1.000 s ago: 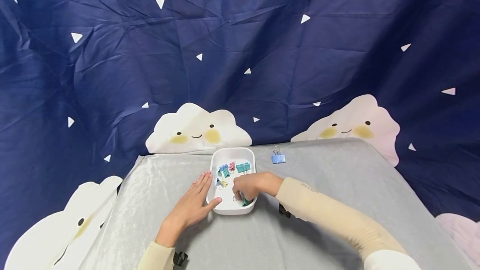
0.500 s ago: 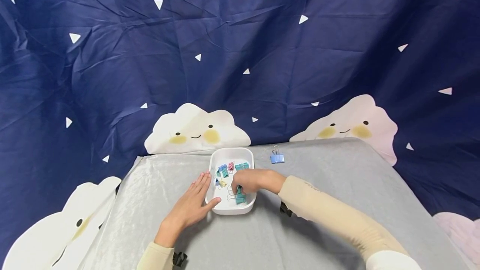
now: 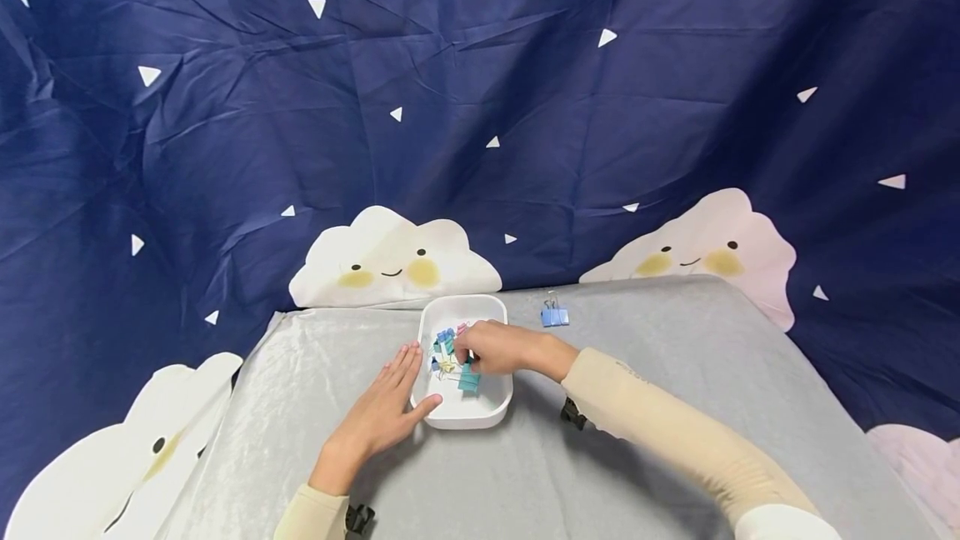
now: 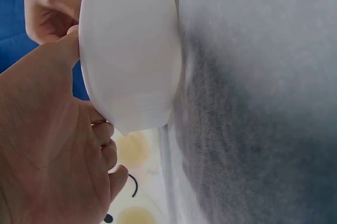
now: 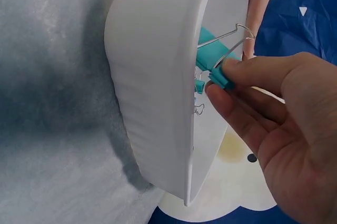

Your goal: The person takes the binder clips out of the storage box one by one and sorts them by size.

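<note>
A white rectangular bin (image 3: 463, 422) stands on the grey cloth with several small binder clips inside. My right hand (image 3: 498, 348) reaches over the bin's right side and pinches the end of a large teal binder clip (image 3: 468, 379) between thumb and forefinger. In the right wrist view, the teal body of that clip (image 5: 213, 50) and its silver wire handles show above the fingertips. At the bin's left wall, my left hand (image 3: 386, 407) lies with extended fingers against the rim, thumb over the front left edge. Blue and teal clips (image 3: 444, 340) and a yellow clip (image 3: 447, 366) lie left of the right hand.
A blue binder clip (image 3: 555, 317) stands on the grey cloth (image 3: 637, 332) to the right of the bin, near the back edge. Behind the table hangs a navy curtain (image 3: 480, 165) with white clouds and triangles.
The right hand has moved from the bin's front right toward its middle, carrying the large teal binder clip back and left. My left hand stays on the rim.
</note>
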`<state>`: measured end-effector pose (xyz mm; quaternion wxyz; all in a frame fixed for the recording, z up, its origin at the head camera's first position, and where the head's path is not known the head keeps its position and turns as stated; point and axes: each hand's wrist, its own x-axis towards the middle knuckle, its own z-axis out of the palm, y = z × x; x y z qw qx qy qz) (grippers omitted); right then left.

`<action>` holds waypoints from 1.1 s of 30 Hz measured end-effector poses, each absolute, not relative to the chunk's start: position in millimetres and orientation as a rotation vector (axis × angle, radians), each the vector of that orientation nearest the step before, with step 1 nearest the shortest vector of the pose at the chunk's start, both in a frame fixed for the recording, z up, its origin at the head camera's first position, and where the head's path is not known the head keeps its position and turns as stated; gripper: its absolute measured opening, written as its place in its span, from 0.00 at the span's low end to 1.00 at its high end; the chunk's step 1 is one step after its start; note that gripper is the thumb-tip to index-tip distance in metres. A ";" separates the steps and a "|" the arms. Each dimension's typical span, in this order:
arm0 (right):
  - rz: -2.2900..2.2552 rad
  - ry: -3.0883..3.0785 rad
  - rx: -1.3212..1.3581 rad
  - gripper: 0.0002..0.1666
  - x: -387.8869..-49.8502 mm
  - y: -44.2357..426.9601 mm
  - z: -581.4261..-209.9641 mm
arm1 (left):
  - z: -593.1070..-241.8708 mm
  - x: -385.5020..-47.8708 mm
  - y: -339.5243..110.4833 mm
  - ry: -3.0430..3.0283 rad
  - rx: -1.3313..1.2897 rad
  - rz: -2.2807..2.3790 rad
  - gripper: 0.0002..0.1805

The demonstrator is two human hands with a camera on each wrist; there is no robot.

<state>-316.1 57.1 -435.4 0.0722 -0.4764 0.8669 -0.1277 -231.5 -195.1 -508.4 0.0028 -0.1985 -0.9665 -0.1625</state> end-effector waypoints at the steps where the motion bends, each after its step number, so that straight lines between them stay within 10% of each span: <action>1: -0.394 2.608 -1.435 0.09 -316.2 57.8 -435.0 | -508.4 -231.5 -195.1 -3.030 -0.623 -0.509 0.51; 33: -0.727 2.706 -1.433 0.05 -327.1 90.3 -429.6 | -506.9 -232.1 -194.1 -3.037 -0.620 -0.473 0.51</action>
